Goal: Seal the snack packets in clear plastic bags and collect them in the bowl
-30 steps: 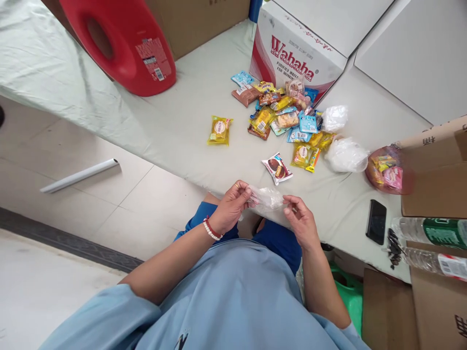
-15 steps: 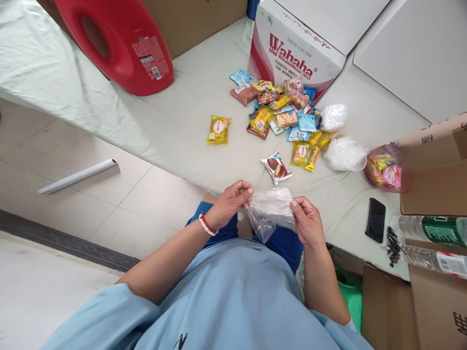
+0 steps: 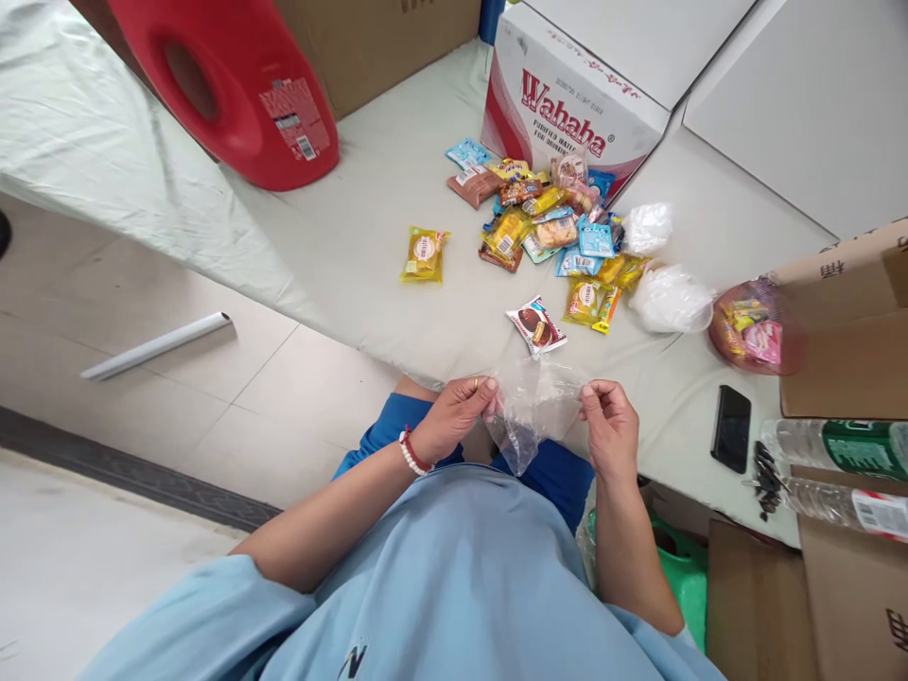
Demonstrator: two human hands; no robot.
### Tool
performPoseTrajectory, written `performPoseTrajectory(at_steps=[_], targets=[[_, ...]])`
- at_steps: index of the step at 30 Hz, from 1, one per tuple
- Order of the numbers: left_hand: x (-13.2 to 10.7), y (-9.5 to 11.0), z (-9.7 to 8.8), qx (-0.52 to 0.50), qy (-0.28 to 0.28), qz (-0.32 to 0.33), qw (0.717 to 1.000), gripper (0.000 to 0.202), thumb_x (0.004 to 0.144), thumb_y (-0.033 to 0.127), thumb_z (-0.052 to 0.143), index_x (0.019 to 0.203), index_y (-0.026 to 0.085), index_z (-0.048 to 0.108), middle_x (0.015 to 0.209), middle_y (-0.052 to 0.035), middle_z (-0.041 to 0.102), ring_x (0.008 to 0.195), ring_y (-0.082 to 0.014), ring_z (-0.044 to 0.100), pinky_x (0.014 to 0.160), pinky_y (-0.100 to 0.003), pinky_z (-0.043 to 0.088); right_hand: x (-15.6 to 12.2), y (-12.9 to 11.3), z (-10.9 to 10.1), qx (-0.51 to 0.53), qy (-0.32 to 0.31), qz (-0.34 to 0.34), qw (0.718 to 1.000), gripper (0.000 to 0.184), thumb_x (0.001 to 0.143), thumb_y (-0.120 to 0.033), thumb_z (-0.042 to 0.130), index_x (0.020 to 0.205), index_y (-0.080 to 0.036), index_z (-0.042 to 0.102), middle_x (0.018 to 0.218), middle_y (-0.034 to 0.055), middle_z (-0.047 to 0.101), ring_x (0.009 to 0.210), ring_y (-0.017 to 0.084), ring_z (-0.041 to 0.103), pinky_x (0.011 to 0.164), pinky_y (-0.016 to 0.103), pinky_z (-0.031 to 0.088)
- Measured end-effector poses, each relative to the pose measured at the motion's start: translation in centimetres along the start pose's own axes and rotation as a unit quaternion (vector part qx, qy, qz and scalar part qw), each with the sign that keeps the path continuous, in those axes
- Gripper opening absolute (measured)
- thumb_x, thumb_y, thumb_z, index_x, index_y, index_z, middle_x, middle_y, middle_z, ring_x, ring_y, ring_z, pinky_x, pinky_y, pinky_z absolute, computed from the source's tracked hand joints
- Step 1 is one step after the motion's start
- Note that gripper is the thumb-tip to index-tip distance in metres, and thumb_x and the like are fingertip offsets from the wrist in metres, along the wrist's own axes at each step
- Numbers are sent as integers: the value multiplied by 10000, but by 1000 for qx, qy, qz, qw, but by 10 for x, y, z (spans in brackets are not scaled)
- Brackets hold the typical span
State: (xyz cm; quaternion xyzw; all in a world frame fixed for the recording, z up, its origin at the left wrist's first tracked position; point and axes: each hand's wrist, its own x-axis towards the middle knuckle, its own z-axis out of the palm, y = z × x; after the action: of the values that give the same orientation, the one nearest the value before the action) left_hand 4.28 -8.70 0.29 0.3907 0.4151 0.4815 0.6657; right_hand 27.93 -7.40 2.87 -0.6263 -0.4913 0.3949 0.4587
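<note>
A clear plastic bag is stretched between my two hands over my lap, at the table's front edge. My left hand pinches its left side, and my right hand pinches its right side. Just beyond the bag lies a white and brown wrapped chocolate pie. A yellow wrapped cake lies by itself farther left. Behind them is a heap of small wrapped snacks in yellow, blue and brown packets.
Behind the snacks stands a Wahaha carton. A red jug is at the back left. On the right are two crumpled white bags, a reddish bowl of snacks, a phone and plastic bottles.
The bag has gone from a bunched, folded shape to a wider, thinner sheet. My right hand has shifted slightly right, and my left hand slightly right and down. The snacks have stayed put.
</note>
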Motion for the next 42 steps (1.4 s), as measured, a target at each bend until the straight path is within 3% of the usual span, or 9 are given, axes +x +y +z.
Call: performPoseTrajectory(at_steps=[7,14,19,23,28,32,35,39,42], targets=[[-3,12,10,74,-56,87,992,544,976,675,552,769,182,652,799,-20,553,753,-154,494,724,-300,401,-17,-18,33,3,-156,-15,988,345,837,-441,804,1127,-275,720,1008,31,686,760,153,540,662,277,470],[-3,20,-5,71,0,121,990,527,991,630,560,700,192,600,851,-38,563,825,-172,540,799,-321,450,1,-10,7,61,54,-2,997,304,846,-513,781,946,-238,698,818,0,617,665,128,478,596,256,420],[-7,26,15,204,-78,171,961,562,1003,588,560,613,183,561,990,-80,638,894,-173,611,849,-315,492,-20,-39,23,71,-198,-37,977,472,805,-517,837,1196,-280,721,1106,63,695,936,203,619,838,341,532],[-10,33,14,279,-65,198,938,537,1015,492,576,581,181,523,1052,-95,686,875,-156,643,869,-309,511,-10,-35,26,109,-99,15,989,262,833,-465,820,937,-242,731,812,1,636,728,144,562,693,284,486],[-10,41,-11,285,51,199,936,468,1024,356,588,595,185,513,945,-73,728,926,-162,713,780,-262,520,1,-19,-9,186,-5,26,982,266,799,-439,869,882,-244,708,757,-27,564,666,110,506,640,252,453],[-11,37,8,351,4,276,895,435,999,291,635,595,185,511,1074,-93,771,1017,-185,724,894,-307,543,-19,-23,-7,196,-130,47,971,467,779,-624,836,1072,-271,748,1000,51,679,911,190,618,751,307,537],[-10,34,31,375,-55,347,858,404,969,288,686,610,184,533,1144,-95,780,1109,-225,700,976,-374,534,-28,-28,7,162,-180,50,969,473,750,-534,893,1122,-286,740,1053,41,703,946,194,628,802,312,537],[-10,43,24,314,-27,290,904,403,974,289,681,610,184,545,1073,-91,779,1003,-193,712,895,-331,545,-17,-24,1,149,-76,59,984,264,786,-431,884,878,-238,728,784,-19,646,703,121,552,701,260,462],[-11,51,0,236,69,207,947,431,985,337,668,601,184,546,976,-73,776,844,-157,710,791,-295,531,-10,-16,-22,167,-19,61,984,289,736,-414,913,857,-234,723,754,-23,630,677,119,541,687,263,449]])
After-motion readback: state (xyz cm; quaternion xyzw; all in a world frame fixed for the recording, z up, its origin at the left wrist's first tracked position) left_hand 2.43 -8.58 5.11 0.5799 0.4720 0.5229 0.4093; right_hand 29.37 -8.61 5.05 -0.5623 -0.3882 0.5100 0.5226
